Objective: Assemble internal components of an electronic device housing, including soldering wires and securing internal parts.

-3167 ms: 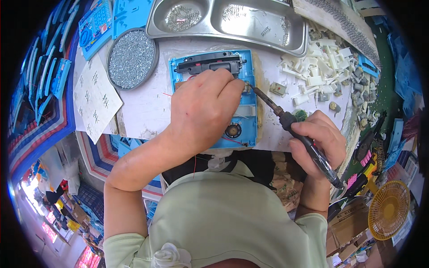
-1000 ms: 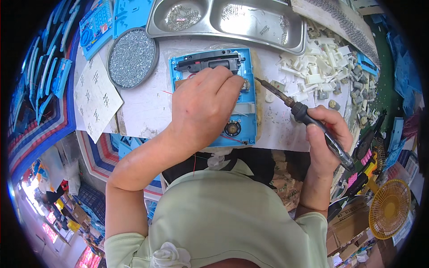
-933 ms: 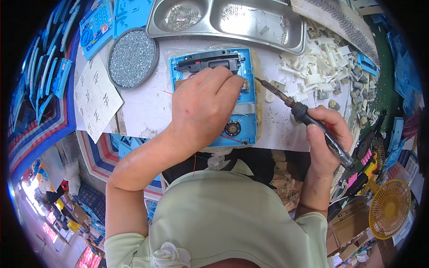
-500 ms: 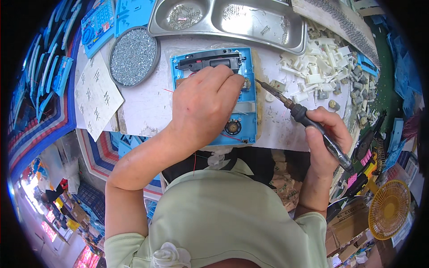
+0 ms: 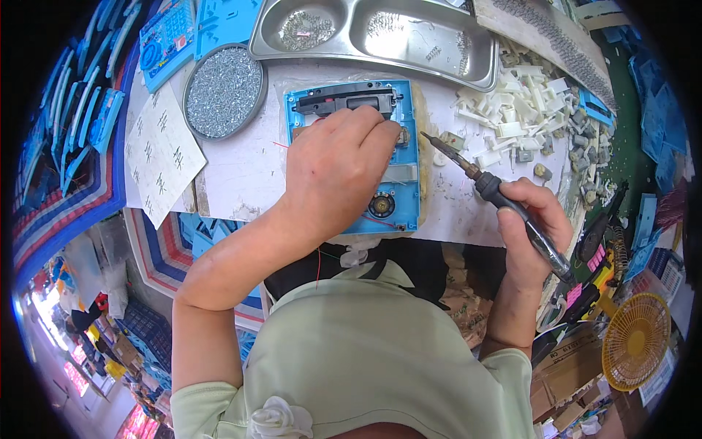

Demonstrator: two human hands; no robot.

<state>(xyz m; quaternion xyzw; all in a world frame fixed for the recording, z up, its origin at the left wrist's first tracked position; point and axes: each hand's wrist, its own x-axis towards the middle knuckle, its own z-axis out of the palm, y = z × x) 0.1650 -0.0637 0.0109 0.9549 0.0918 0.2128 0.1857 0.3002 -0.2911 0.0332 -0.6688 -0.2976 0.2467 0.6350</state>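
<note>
Pressing the blue plastic housing (image 5: 409, 183) flat on the worktop (image 5: 241, 168), the left hand (image 5: 333, 175) keeps fingers clenched on it, while the right hand (image 5: 530, 230) grips the soldering iron (image 5: 497, 197), whose tip should approach steadily.

A cluttered white worktable (image 5: 241, 175) fills the scene under bright, even light. A two-well steel tray (image 5: 380, 36) sits along its far edge beside a round dish of screws (image 5: 223, 91). White plastic parts (image 5: 519, 110) pile up at right. Blue plastic panels (image 5: 66, 124) stack at left; a yellow fan (image 5: 635, 340) stands lower right near cardboard boxes (image 5: 563, 373).
</note>
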